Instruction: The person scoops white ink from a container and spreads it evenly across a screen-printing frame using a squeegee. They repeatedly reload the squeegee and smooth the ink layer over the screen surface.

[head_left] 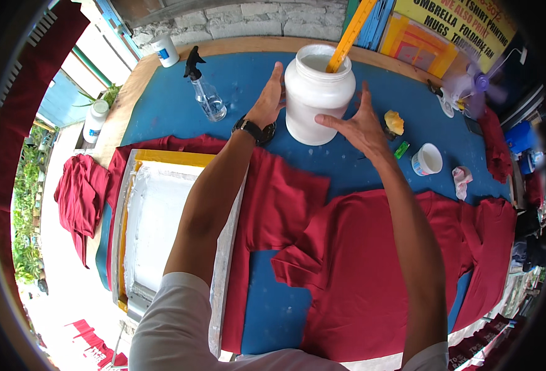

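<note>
A large white plastic jar (317, 102) stands upright near the far side of the blue tabletop. A flat yellow-orange stick (350, 37) leans out of its mouth. My left hand (268, 102), with a dark watch on the wrist, is beside the jar's left side, fingers stretched. On the other side my right hand (361, 127) has its fingers spread, its thumb crossing in front of the jar. Whether either palm touches the jar I cannot tell. Below my left forearm lies a screen printing frame (155, 216) on dark red fabric.
A clear spray bottle (208, 102) stands left of the jar. Right of it are a yellowish lump (395, 122), a green lighter-like object (401, 149), a white cup (427, 161) and a crumpled tissue (462, 180). A red shirt (366, 266) covers the near right; a purple fan (480, 83) stands beyond.
</note>
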### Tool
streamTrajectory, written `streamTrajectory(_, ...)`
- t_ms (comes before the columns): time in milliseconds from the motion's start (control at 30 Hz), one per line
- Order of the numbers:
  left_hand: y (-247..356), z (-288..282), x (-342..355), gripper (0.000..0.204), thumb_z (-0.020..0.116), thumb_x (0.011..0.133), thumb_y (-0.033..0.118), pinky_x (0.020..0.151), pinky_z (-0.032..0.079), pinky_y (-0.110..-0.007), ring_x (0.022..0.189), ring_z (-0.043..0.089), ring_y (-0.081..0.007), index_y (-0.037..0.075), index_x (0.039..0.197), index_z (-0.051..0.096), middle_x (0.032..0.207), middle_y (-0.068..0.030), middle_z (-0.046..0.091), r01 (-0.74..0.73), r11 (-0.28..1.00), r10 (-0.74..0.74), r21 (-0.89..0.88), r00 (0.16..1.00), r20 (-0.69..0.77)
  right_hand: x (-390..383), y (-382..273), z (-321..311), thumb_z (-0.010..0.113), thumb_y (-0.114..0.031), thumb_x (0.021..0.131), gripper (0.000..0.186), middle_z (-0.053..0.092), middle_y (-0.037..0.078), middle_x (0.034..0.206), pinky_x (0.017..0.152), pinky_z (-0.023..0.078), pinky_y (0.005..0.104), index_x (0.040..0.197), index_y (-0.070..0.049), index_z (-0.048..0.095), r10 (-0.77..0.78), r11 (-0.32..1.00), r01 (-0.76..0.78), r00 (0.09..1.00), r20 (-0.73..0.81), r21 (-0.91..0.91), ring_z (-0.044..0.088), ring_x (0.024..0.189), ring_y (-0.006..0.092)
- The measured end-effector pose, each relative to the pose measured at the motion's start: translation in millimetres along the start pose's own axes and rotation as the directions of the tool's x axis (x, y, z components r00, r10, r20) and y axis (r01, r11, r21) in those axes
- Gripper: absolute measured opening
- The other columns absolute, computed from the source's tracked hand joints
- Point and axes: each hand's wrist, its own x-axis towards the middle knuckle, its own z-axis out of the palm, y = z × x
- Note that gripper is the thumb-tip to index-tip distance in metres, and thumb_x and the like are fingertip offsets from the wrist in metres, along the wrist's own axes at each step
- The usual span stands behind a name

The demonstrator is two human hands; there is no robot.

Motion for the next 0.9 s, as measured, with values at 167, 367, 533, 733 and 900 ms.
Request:
streamTrajectory(167, -18.7, 18.8, 9.5, 0.080, 0.025, 0.119, 0.066, 0.124, 0.044, -0.043, 0.145, 0.060, -0.0302, 0.006, 0.158, 0.059, 0.157, -0.0187, 0.065, -0.155, 0.975, 0.164, -0.160, 0.986, 0.043, 21.3, 31.1, 43.8, 0.110, -0.054, 0.059, 0.151, 0.057, 0.031, 0.156, 0.120, 0.054, 0.0474, 0.162, 0.014, 0.024, -0.157, 0.917, 0.177, 0.984, -0.084, 0.358, 0.062, 0.143, 0.0414)
streamTrajectory(367, 8.7, 39.4, -24.9, 0.070, 0.033, 0.120, 0.059, 0.121, 0.050, -0.043, 0.139, 0.066, -0.0280, 0.005, 0.157, 0.056, 0.156, -0.0161, 0.065, -0.227, 0.955, 0.240, -0.193, 0.970, 0.048, 2.5, 23.3, 37.1, 0.111, -0.048, 0.059, 0.134, 0.064, 0.027, 0.146, 0.112, 0.060, 0.0459, 0.156, 0.009, 0.038, -0.178, 0.923, 0.232, 0.965, -0.193, 0.307, 0.069, 0.133, 0.0380)
streamTrajectory(533, 39.2, 59.5, -97.1, 0.081, 0.033, 0.119, 0.064, 0.120, 0.053, -0.041, 0.138, 0.068, -0.0287, -0.001, 0.161, 0.051, 0.154, -0.0197, 0.066, -0.328, 0.912, 0.374, -0.248, 0.911, 0.173, -72.8, -26.6, -1.9, 0.110, -0.024, 0.068, 0.109, 0.068, 0.021, 0.140, 0.108, 0.062, 0.0425, 0.150, 0.006, 0.044, -0.164, 0.902, 0.216, 0.972, -0.167, 0.375, 0.071, 0.129, 0.0289)
streamTrajectory(733, 47.2, 68.8, -266.2, 0.083, 0.028, 0.118, 0.068, 0.120, 0.051, -0.040, 0.141, 0.065, -0.0237, 0.003, 0.164, 0.050, 0.156, -0.0138, 0.066, -0.314, 0.934, 0.323, -0.172, 0.946, 0.029, -215.5, -103.5, -38.6, 0.111, -0.021, 0.066, 0.110, 0.068, 0.017, 0.138, 0.109, 0.060, 0.0415, 0.149, 0.003, 0.043, -0.083, 0.824, 0.072, 0.997, -0.005, 0.561, 0.070, 0.128, 0.0251)
streamTrajectory(900, 8.4, 52.5, -416.6, 0.095, 0.019, 0.115, 0.075, 0.120, 0.053, -0.042, 0.141, 0.065, -0.0274, 0.000, 0.165, 0.046, 0.156, -0.0196, 0.063, -0.024, 0.980, 0.028, -0.198, 0.999, 0.016, -343.7, -123.8, -38.2, 0.111, -0.033, 0.066, 0.129, 0.056, 0.016, 0.152, 0.121, 0.051, 0.0481, 0.162, -0.002, 0.030, 0.075, 0.882, -0.174, 0.969, 0.234, 0.437, 0.059, 0.144, 0.0284)
